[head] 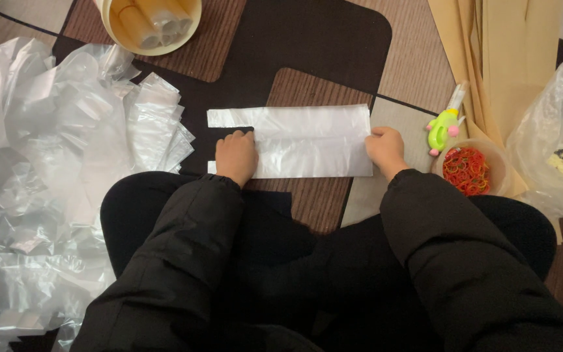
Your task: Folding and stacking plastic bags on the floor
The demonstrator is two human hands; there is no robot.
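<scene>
plastic bag (307, 140) flat on patterned floor mat (333, 39), just ahead of knees | left hand (236, 156) pressed palm-down at handle end | right hand (386, 150) curled, pinching bottom edge | likely feather-light, limp, slippery film; best held by edges or handle strips

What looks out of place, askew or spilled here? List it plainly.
Nothing looks spilled or damaged. The flat plastic bag lies straight under the left hand and right hand. Only the heap of loose bags at the left is crumpled and untidy; the rubber bands sit inside their bowl.
</scene>
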